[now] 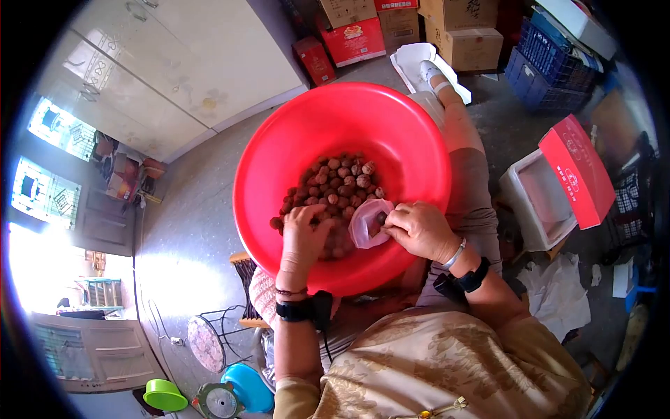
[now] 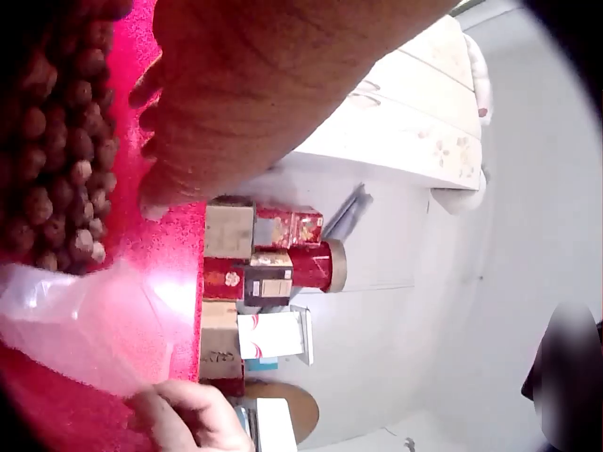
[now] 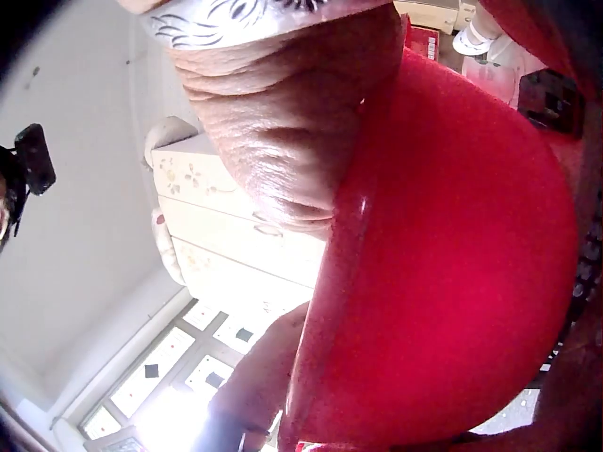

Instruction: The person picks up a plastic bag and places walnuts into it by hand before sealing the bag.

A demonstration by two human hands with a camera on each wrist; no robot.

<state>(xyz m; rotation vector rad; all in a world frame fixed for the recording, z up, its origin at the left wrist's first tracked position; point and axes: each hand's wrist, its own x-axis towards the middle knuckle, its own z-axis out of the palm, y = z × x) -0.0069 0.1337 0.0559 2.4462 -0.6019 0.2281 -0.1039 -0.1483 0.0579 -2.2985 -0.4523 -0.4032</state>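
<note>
While the L hand [image 1: 301, 234] reaches over the near-left part of the walnuts [image 1: 342, 171], w/ fingers bent down and the thumb set apart from them, the R hand [image 1: 422, 232] pinches the edge of a translucent plastic bag [image 1: 360, 225] btwn thumb and fingers. Whether the L hand has hold of a nut, can't tell; its undersides are hidden.

The bag is inside the red plastic basin [image 1: 279, 140], btwn the two hands, to the L of the R fingertips, i.e. R hand is nearer & in contact. Its round mouth shows in the head view; long axis can't be told for sure, as the see-through film blurs into the nuts. The walnuts lie to the R of the L fingers and on past them toward the basin's far side; the heap runs roughly from near-left to far-right. A dark roundish thing [image 1: 381, 218] sits at the bag mouth by the R fingertips, prob. a walnut, too small to be sure.

Left wrist view: heap cut off at the edge, bag's bottom end unclear. Right wrist view: basin wall hides the R fingers, bag & nuts; only the wrist side w/ a patterned silvery bracelet [image 3: 226, 21] shows.
</note>
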